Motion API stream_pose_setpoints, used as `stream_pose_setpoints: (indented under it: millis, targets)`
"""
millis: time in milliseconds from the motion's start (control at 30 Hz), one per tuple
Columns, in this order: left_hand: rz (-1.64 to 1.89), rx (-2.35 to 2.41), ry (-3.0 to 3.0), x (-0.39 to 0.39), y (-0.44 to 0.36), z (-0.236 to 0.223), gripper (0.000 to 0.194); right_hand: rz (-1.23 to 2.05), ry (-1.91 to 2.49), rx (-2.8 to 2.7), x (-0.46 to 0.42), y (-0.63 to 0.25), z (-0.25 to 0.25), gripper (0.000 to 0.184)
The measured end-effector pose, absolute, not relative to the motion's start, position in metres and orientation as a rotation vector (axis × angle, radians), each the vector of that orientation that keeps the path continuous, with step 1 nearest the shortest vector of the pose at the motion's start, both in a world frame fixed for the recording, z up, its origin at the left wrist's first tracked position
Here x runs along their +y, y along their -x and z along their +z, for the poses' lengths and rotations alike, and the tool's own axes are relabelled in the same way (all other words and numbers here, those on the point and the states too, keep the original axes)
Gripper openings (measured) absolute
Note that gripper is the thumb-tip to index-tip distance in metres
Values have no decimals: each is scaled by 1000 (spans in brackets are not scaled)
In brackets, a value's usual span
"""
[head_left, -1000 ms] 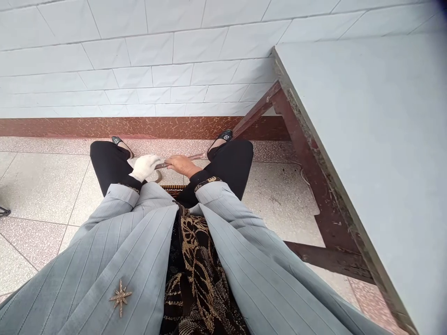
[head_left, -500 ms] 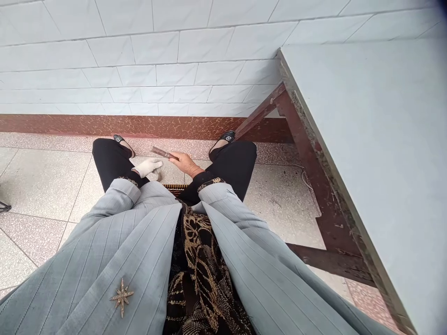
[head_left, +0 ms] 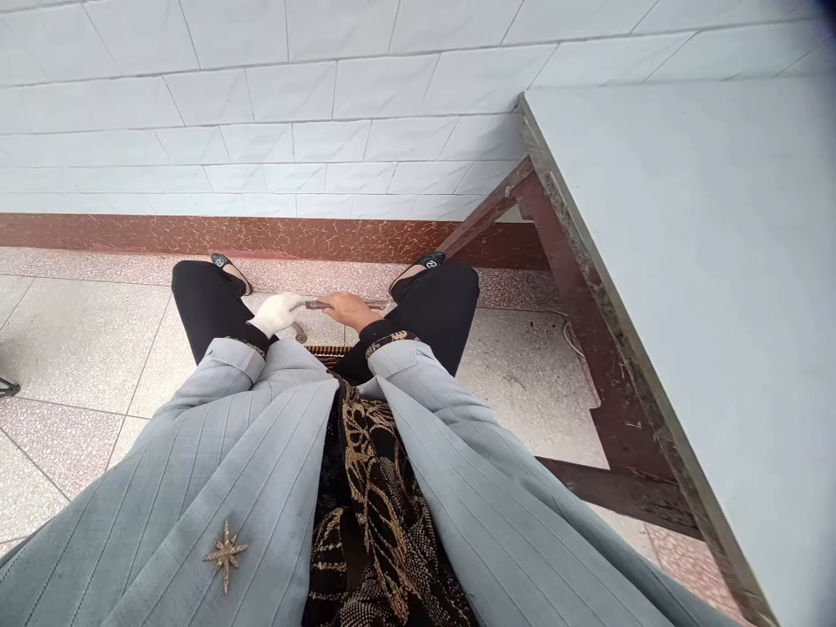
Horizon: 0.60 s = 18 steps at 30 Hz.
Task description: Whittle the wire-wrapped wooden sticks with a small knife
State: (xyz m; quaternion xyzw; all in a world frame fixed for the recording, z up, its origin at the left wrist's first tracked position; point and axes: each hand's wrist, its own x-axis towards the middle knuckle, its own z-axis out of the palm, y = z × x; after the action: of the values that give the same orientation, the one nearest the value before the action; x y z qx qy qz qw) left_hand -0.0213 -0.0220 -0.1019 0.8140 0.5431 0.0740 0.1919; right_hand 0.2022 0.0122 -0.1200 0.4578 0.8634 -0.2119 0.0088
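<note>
My left hand [head_left: 277, 313], in a white glove, is closed and held low between my knees. Below its fingers shows a small curved grey-brown piece [head_left: 300, 333], which it seems to grip; most of that is hidden. My bare right hand [head_left: 353, 310] is wrapped round a slim brown stick-like tool [head_left: 317, 305] lying nearly level. One end of this tool meets the gloved fingers, and its other end sticks out to the right of my right hand. I cannot tell its exact kind. Under the hands, a dark strip with yellow marks [head_left: 328, 352] lies by my lap.
A pale-topped table [head_left: 679, 218] with a dark red wooden frame [head_left: 581, 287] stands close on my right. Ahead is a white tiled wall [head_left: 326, 87] above a red-brown skirting [head_left: 293, 237]. A thin pale cable [head_left: 573, 340] lies by the table frame on the speckled floor [head_left: 91, 340].
The tool in my right hand has swung from slanting up and left to nearly level. Its left end now meets my gloved left hand, which has turned and risen slightly.
</note>
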Motion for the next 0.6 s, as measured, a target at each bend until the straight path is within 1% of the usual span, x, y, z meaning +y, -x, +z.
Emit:
stream_pose_setpoints:
  millis: [133, 233, 300, 367, 433, 500, 600]
  targets:
    - [356, 1474, -2093, -18, 28, -102, 23, -806, -1197, 2744, 16, -211, -125, 38]
    - [587, 1431, -1745, -15, 33, -106, 18, -1111, -1095, 2869, 18, -213, -129, 41]
    - [727, 1338, -1517, -14, 35, -108, 17, -1303, -1181, 2980, 18, -211, -132, 43]
    - [781, 1256, -1377, -14, 36, -109, 23, -1379, -1362, 3086, 17, -206, -134, 45]
    - [704, 1256, -1433, -16, 35, -110, 29, -1380, -1566, 3129, 16, -202, -134, 47]
    - [501, 1298, -1665, -18, 33, -111, 33, -1345, -1743, 3092, 15, -198, -134, 48]
    - [188, 1320, -1974, -22, 28, -113, 31, -1201, -1893, 2989, 12, -196, -130, 48]
